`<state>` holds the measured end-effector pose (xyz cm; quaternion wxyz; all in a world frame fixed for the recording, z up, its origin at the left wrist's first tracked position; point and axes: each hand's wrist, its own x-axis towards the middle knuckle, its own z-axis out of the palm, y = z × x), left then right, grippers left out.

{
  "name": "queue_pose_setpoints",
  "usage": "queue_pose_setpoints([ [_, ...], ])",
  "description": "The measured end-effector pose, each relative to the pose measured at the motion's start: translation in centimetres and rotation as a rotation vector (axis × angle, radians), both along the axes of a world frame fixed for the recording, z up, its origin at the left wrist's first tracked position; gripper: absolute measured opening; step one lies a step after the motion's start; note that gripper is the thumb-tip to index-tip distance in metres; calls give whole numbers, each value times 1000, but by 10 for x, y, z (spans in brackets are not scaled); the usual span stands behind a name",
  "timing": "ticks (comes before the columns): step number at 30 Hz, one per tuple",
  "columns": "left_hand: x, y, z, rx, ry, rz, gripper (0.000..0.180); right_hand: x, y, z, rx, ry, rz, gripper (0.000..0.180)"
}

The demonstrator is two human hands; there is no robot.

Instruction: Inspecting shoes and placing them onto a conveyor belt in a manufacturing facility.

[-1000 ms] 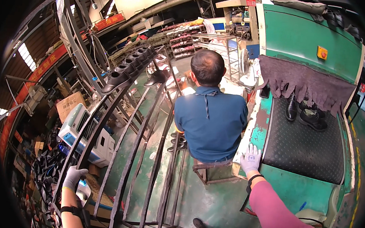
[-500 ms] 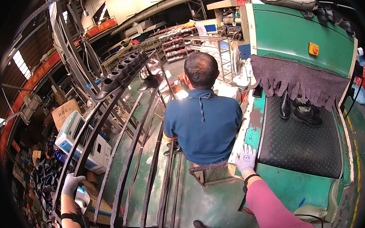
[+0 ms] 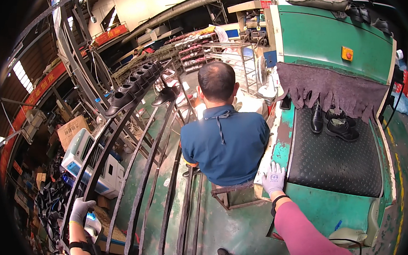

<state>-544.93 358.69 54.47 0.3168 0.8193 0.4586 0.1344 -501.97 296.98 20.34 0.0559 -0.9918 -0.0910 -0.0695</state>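
— What's at left?
— The pale-gloved left hand (image 3: 82, 210), clamped on the dark, long-barred metal rack (image 3: 139, 194) beside the seated person (image 3: 224, 147). Likely stiff, heavy; bars (image 3: 102, 161) suit gripping.
— And right?
— The pale-gloved right hand (image 3: 273, 179), fingers apart on the green metal machine (image 3: 325, 206).

Rack (image 3: 137, 198) on L, machine (image 3: 331, 37) on R, pers. (image 3: 224, 143) on stool (image 3: 233, 187) btw them. L hand (image 3: 82, 210) on rack's near left bar; R hand (image 3: 273, 178) on machine's near left edge. Row of shoes (image 3: 121, 101) on rack's far end. Cooler (image 3: 101, 168) left of rack, box (image 3: 73, 131) just past it. Belt (image 3: 334, 168) in machine w/ 3 shoes (image 3: 316, 118) at far end, by flap (image 3: 333, 84). Phone (image 3: 286, 103) left of belt. More shoes (image 3: 358, 14) on machine top, far R.
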Motion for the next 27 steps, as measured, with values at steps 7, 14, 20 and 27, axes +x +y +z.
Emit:
queue_pose_setpoints([
  [7, 2, -4, 0, -3, -12, -17, 22, 0, -2, -1, 1, -7, -5, 68],
  [14, 4, -7, 1, -26, -31, -30, 21, 0, -4, -2, 44, -13, -9, 68],
  [20, 4, -5, 1, -20, -18, -34, 20, 1, -5, -6, 49, -31, -10, 65],
  [27, 2, -4, 1, -7, -5, -33, 20, 1, -4, -5, 29, -23, -9, 65],
])
